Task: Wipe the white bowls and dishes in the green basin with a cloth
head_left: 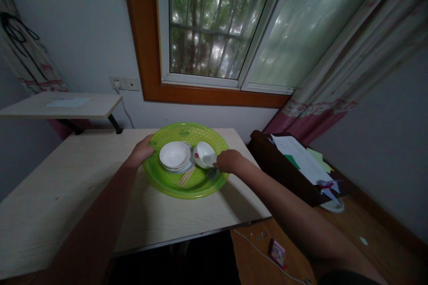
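Note:
A large round green tray (187,192) is over the light wooden table, and my left hand (143,150) is closed on its left rim. On the tray, a stack of white bowls and dishes (174,155) stands left of centre. Several thin wooden chopsticks (186,176) lie in front of the stack. To its right is a white bowl (203,155) with a red mark, tilted. My right hand (230,161) reaches over the right rim with its fingers closed at this bowl's edge; the fingertips are partly hidden.
The table (80,187) carries a raised shelf (60,104) at the back left. A window (217,22) is behind. On the right, papers (297,156) lie on a dark brown piece of furniture (281,164). A cable (257,251) and a pink box (277,253) are on the floor.

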Demonstrator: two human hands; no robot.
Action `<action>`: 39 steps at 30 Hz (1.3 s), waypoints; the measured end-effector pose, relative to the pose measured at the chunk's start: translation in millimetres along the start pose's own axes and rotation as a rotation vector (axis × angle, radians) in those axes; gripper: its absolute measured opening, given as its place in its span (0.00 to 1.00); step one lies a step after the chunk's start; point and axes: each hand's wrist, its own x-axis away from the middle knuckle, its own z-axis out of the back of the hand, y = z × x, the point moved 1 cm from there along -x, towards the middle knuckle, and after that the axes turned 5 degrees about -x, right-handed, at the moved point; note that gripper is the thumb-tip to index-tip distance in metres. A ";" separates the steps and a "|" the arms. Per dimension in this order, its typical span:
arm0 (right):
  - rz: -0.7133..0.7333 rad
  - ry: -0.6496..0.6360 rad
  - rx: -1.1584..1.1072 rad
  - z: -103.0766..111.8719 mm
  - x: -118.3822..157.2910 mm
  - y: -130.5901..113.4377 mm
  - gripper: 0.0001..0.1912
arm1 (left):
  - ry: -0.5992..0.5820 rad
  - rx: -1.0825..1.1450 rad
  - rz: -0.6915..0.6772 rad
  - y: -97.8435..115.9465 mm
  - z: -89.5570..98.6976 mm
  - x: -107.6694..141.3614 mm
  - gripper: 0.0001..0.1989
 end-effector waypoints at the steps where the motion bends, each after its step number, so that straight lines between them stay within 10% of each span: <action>1: -0.012 -0.026 0.044 0.5 -2.3 -1.2 0.21 | -0.006 0.005 0.002 0.2 0.1 -0.5 0.43; 23: 0.016 0.177 0.063 -15.2 -32.2 19.3 0.28 | -0.011 -0.022 0.033 1.9 -2.1 -0.8 0.44; 39: 0.006 -0.115 0.041 0.9 -1.8 12.7 0.19 | 0.009 -0.028 0.048 -0.7 -6.2 -4.7 0.41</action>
